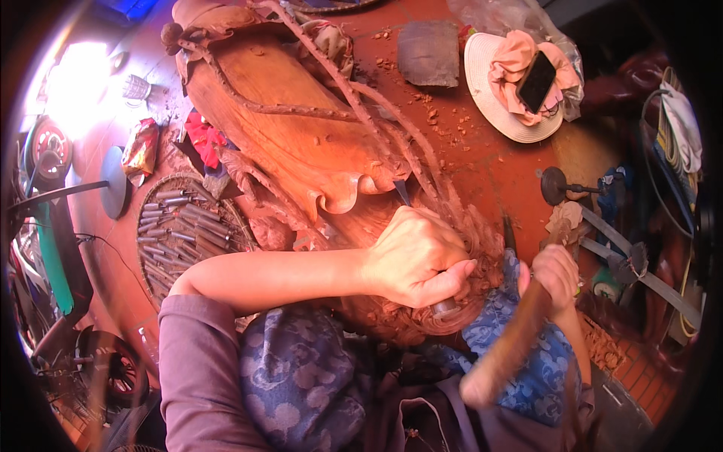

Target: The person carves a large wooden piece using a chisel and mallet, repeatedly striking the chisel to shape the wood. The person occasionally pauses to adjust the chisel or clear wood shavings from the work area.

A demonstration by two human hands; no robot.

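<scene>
A large reddish-brown wood carving [294,128], with a smooth hollow face, wavy lip and branch-like strands, reaches from the far side to my lap. My left hand [418,252] is closed around a chisel [404,193]. Its dark metal blade points away from me at the carving just below the wavy lip, and its butt end shows below my thumb. On the right, my right hand [555,275] grips a wooden mallet [508,343], a club-like stick slightly blurred by motion. The mallet's thick end hangs near my lap, apart from the chisel.
A round basket [141,239] of several chisels lies left. Beyond the carving's right side are a dark flat slab [428,53] and a pale hat [482,90] with pink cloth and a phone [535,81]. Wood chips [440,124] litter the red floor. A fan [113,181] stands left.
</scene>
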